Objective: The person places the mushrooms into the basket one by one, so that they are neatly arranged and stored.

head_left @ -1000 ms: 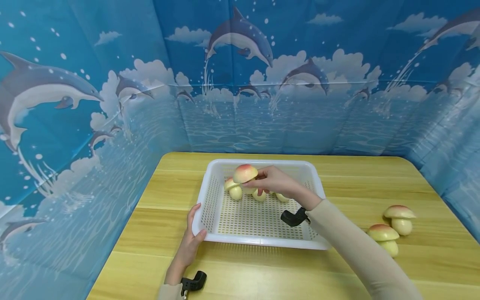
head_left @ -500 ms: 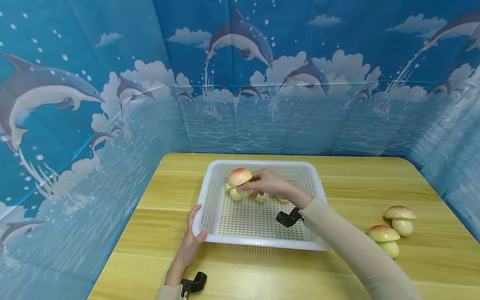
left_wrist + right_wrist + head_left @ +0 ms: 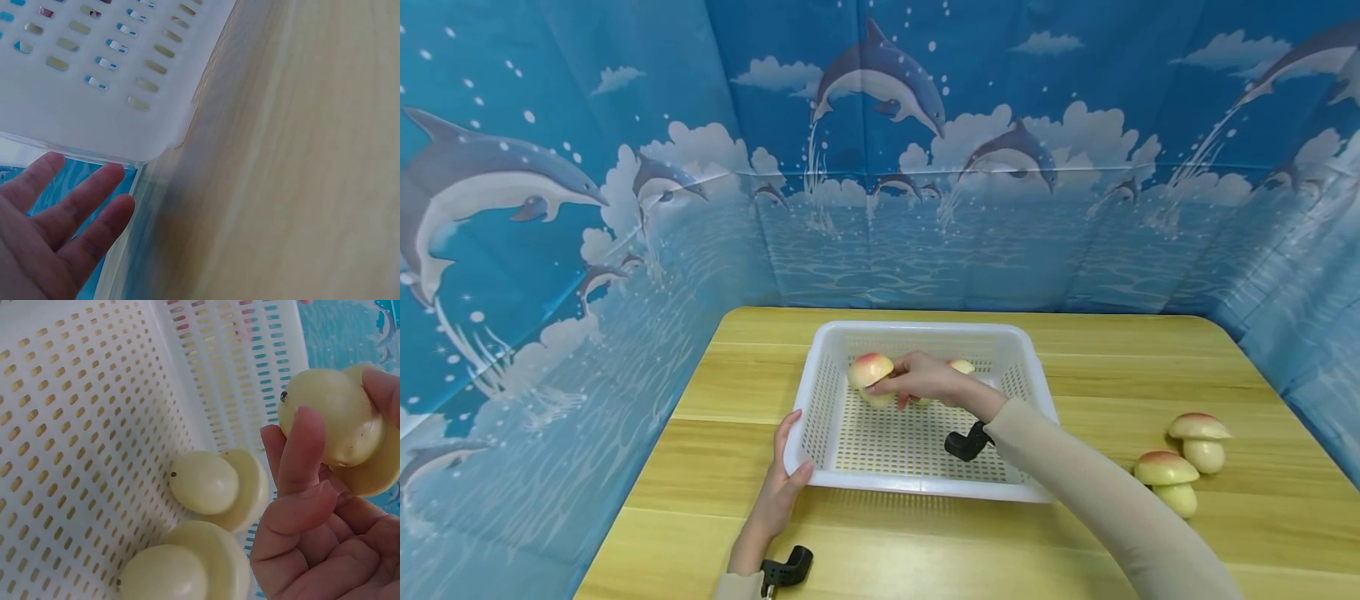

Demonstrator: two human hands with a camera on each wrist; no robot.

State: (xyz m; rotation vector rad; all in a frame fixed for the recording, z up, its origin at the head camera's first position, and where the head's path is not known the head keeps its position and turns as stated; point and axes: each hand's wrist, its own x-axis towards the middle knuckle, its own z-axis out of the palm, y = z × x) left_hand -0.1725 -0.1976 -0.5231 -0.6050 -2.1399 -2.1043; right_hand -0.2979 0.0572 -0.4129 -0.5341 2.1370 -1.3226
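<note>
held mushroom: low inside the basket, at its far left, cap tipped left and stalk toward the palm. right hand grips it, thumb and fingers curled round the stalk, likely so the cap goes down clear of the others. two mushrooms lie on their sides on the floor just beside it; another shows behind the hand. left hand has straight fingers pressed to the near left corner, apparently steadying the basket. two more mushrooms stand on the table, well apart to the right.

No legible text, labels or numbers anywhere.
</note>
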